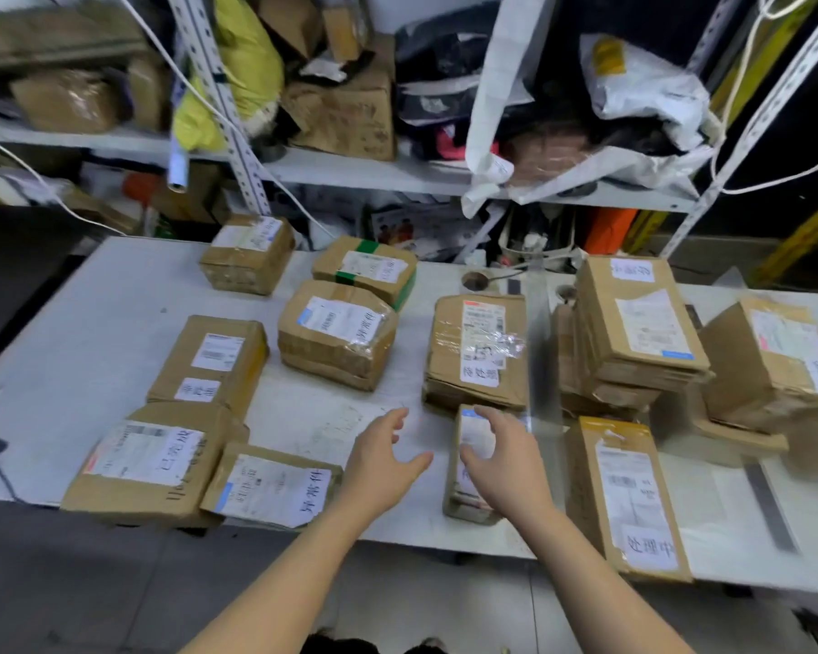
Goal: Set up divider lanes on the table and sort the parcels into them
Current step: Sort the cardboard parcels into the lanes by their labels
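Note:
Several brown cardboard parcels with white labels lie on a white table (114, 323). A small narrow parcel (464, 493) sits near the front edge, and my right hand (501, 455) rests over its top with fingers curled around it. My left hand (383, 460) hovers open just left of it, above bare table. A clear upright divider strip (541, 361) runs front to back, right of the narrow parcel. A flat parcel (478, 351) lies behind the hands. A stack of parcels (633, 332) stands right of the divider.
A metal ruler-like strip (770, 502) lies at the right front. Metal shelving (350, 174) packed with bags and boxes stands behind the table. White cables hang from it. A long flat parcel (629, 498) overhangs the front edge. Grey floor lies below.

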A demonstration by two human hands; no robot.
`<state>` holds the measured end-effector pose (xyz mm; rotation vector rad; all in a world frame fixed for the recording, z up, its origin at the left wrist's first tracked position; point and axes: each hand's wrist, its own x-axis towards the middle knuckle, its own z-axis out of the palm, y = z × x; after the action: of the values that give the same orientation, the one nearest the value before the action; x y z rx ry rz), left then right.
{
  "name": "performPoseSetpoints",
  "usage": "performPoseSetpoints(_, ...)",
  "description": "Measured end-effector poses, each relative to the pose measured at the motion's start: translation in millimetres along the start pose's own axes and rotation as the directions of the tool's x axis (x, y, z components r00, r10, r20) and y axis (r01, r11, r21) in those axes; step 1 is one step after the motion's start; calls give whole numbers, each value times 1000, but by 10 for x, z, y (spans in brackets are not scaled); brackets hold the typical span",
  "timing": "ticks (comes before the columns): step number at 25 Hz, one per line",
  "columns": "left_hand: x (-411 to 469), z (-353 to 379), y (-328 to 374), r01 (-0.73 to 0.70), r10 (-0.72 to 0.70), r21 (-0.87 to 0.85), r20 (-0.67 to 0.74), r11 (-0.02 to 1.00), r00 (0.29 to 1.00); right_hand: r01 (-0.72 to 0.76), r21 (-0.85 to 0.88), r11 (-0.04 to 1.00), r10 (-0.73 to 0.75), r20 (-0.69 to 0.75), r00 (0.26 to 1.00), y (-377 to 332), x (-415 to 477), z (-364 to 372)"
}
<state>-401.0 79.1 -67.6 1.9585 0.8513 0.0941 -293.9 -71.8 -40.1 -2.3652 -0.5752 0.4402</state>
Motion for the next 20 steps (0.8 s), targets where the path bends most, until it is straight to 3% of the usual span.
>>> performPoseSetpoints(5, 301, -921, 49, 87, -55, 130, -231, 988, 972, 216, -125, 968, -203, 109, 973, -615, 676, -14)
performPoseSetpoints(11, 906, -1554, -39, 129, -51, 243, -305, 961, 951, 333, -267, 904, -287, 195, 938, -1307, 1494, 250)
performPoseSetpoints(16, 1390, -1639, -286, 279, -237, 147, -251, 949, 939, 307, -307, 901, -236, 247, 940, -1666, 2174, 599)
performPoseSetpoints(20, 1679, -1530, -506, 338, -326, 114, -112, 934, 939, 268, -316, 910, -184, 271, 945, -1770, 2673, 875)
